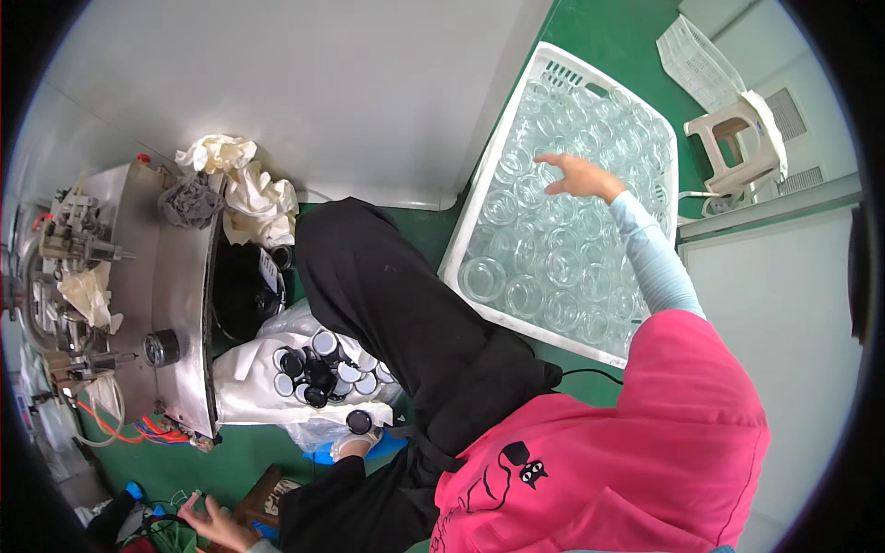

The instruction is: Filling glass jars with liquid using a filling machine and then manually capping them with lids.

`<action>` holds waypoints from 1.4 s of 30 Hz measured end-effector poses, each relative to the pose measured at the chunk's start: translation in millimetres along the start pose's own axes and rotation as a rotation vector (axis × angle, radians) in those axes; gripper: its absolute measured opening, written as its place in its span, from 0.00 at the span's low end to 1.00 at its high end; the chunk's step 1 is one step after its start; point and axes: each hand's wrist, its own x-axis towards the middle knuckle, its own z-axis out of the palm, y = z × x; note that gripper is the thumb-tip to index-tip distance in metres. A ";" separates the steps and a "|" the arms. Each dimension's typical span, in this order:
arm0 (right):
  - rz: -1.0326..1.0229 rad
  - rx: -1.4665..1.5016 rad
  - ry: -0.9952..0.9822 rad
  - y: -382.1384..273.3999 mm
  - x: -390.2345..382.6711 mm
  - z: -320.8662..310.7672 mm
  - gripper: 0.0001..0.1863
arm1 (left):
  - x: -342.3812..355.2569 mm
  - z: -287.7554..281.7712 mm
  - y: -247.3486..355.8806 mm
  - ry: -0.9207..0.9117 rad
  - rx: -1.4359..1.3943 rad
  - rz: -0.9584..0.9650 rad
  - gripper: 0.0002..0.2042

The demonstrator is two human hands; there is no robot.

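Note:
My right hand (pixel 576 177) hangs over a white plastic crate (pixel 670 175) of several clear glass jars (pixel 562 265), fingers apart and holding nothing. At lower left, my left hand (pixel 214 523) is open near the floor. Black and silver lids (pixel 324 369) lie piled on white sheeting (pixel 241 387) beside my black-trousered leg; a separate black lid (pixel 359 422) is just above my foot. A jar with a dark cap (pixel 161 347) stands on the steel machine (pixel 138 276) at left.
A white basket (pixel 696 64) and beige stool (pixel 728 147) are beyond the crate. Crumpled cream cloths (pixel 258 207) and a grey rag (pixel 189 201) lie at the machine's back, beside a large grey panel (pixel 369 83). A black cable (pixel 595 371) runs near the crate.

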 end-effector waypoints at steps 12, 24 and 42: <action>0.238 -0.373 0.162 -15.8 0.4 40.7 0.35 | -27.7 84.8 -47.7 0.008 -0.073 -0.239 0.33; 0.345 -0.275 0.179 -9.2 23.6 66.9 0.37 | -39.2 83.0 -51.1 -0.060 -0.308 -0.358 0.31; -0.123 0.111 0.370 -128.2 -82.4 -71.0 0.26 | -57.3 75.4 31.7 -0.107 -0.475 -0.240 0.25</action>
